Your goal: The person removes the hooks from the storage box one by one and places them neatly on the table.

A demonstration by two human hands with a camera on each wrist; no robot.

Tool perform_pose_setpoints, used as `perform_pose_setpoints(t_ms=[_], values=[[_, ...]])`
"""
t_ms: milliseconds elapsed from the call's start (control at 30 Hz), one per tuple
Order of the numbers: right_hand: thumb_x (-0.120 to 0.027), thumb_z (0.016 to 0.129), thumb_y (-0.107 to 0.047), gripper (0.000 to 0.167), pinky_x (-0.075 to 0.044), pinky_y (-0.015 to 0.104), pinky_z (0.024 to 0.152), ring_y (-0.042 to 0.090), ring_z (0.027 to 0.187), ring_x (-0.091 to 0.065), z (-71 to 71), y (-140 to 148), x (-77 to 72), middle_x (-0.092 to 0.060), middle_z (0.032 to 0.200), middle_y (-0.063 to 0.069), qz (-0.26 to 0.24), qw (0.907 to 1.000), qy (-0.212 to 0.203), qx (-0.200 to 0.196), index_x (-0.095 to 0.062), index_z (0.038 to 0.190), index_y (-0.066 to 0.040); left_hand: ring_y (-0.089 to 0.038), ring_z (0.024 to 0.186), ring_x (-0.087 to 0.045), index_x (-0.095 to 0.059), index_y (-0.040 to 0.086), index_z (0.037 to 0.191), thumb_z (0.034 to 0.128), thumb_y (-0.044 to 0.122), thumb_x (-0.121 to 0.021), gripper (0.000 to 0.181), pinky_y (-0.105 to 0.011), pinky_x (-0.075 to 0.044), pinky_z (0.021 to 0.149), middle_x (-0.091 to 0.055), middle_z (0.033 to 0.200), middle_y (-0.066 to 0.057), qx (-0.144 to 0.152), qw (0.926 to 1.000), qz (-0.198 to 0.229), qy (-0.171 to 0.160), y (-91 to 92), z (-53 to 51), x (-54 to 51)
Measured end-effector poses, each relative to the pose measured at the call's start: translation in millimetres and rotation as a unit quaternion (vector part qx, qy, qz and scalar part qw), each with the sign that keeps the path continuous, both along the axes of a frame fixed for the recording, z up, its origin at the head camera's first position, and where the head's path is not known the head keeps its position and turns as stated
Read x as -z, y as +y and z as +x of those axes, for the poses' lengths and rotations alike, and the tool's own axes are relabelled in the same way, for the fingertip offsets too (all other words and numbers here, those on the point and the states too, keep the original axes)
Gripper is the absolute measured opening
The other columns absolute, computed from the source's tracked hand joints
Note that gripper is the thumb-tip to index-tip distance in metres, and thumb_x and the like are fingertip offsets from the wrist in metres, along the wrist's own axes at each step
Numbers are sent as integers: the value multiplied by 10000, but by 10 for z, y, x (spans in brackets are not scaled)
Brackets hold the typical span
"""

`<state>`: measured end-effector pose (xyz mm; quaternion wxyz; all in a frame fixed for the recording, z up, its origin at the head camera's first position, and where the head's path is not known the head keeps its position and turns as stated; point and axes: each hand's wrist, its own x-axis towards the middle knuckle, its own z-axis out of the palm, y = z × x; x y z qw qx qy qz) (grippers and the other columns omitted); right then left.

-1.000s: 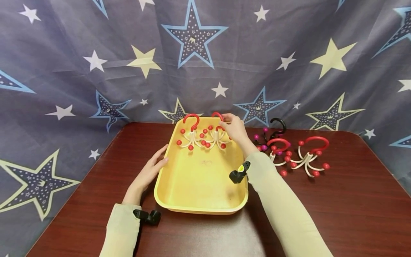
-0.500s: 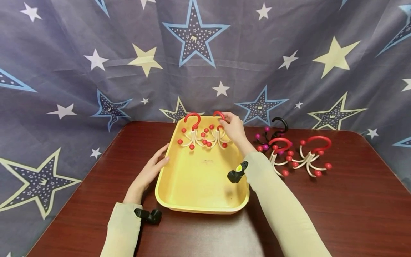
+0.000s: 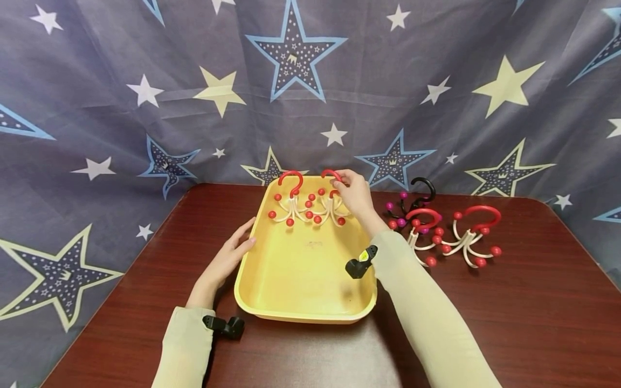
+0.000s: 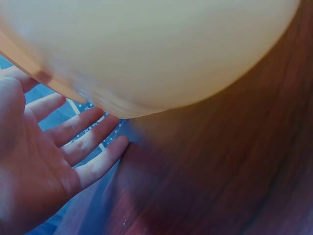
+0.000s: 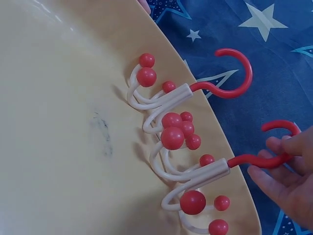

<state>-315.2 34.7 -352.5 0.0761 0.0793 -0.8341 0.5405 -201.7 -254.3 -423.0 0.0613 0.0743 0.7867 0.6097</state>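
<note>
In the head view, a yellow tray [image 3: 310, 275] holds two white multi-arm hangers with red ball tips and red hooks at its far end. My right hand [image 3: 356, 194] pinches the red hook of the right-hand hanger [image 3: 331, 203]. The right wrist view shows thumb and fingers on that hook [image 5: 261, 161], with the white arms down in the tray. Beside it stands the other hanger [image 3: 292, 205], its arms close against the first. At the tray's left side, my left hand [image 3: 225, 261] touches the rim with its thumb; its fingers [image 4: 100, 161] are straight along the outside.
Right of the tray, a black hanger [image 3: 423, 199] with pink balls and two more white-and-red hangers [image 3: 412, 237], [image 3: 467, 240] stand on the dark wooden table [image 3: 524, 318]. A star-patterned cloth [image 3: 310, 124] hangs behind the table's far edge.
The right-hand hanger's arms have shifted very slightly to the right, with my right hand still on the hook. My left hand remains at the tray. The whole view shifted slightly early on.
</note>
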Motion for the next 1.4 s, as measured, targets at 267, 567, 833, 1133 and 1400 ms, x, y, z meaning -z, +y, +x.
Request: perform_pose_setpoints(t_ms=[267,567,833,1133,1400], values=[[-546,907,-94,216,-506,269,787,194,948,-628,68,32,-74,-672,1018,112,-131,9998,130,-88,-609,1102,-28,-319,1069,-503,-226,258,1450,960,291,-448,539,-305,-489,780,-391,1297,-210,14,10000,-5,-21,-7,0,1],[-540,907,-73,209,-516,335,782,222,940,-630,164,81,-168,-662,998,151,-437,9981,293,-324,-607,1098,-21,-297,1057,-510,-209,249,1456,961,299,-444,551,-298,-488,776,-395,1293,-204,20,10000,-33,3,1,6,-18],[-536,912,-88,220,-521,303,759,210,931,-632,263,125,-230,-662,989,142,-467,9970,384,-474,-604,1114,-37,-304,1061,-508,-208,250,1456,966,276,-435,541,-298,-487,777,-396,1293,-199,5,10000,-84,0,7,9,-23],[-530,915,-94,228,-521,348,763,234,919,-632,442,182,-303,-659,979,155,-484,9945,579,-732,-600,1115,-11,-283,1050,-512,-212,250,1455,956,313,-451,557,-303,-488,776,-392,1288,-202,-12,10000,-68,3,7,10,-16],[-522,918,-83,227,-519,337,763,254,931,-624,591,250,-340,-650,981,156,-653,9915,638,-921,-598,1128,-40,-262,1036,-518,-214,262,1454,952,331,-456,562,-305,-486,777,-391,1288,-202,-15,10000,-87,14,3,7,-6]])
